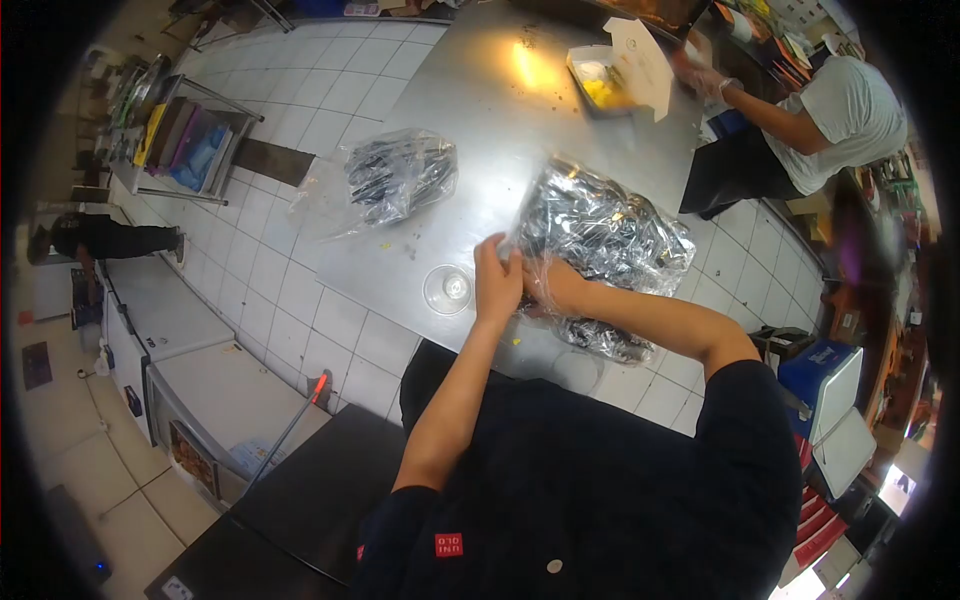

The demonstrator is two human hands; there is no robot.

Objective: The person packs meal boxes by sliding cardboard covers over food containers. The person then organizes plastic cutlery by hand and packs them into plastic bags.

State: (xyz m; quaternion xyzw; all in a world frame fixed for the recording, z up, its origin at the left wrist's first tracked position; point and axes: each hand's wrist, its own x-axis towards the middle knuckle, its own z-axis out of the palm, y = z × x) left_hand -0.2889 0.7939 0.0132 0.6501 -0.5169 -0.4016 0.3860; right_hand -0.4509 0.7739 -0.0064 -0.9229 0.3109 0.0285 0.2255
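A large clear plastic bag [610, 225] full of shiny dark packets lies on the steel table in front of me. My left hand [498, 282] is at the bag's near left edge, thumb and fingers closed on the thin film. Beside it, my right hand [556, 288] is curled at the same edge, gripping the film; clear plastic covers part of its fingers. A clear round plastic cup [448, 289] stands just left of my left hand. Farther left sits a second clear bag [400, 175] with dark packets inside.
An open takeaway box [605, 85] with yellow food stands toward the table's far side. A co-worker [800, 130] with gloved hands is at the right edge. Another person [115, 238] is far left, near a wheeled rack [185, 140]. The steel table [480, 110] ends at my waist.
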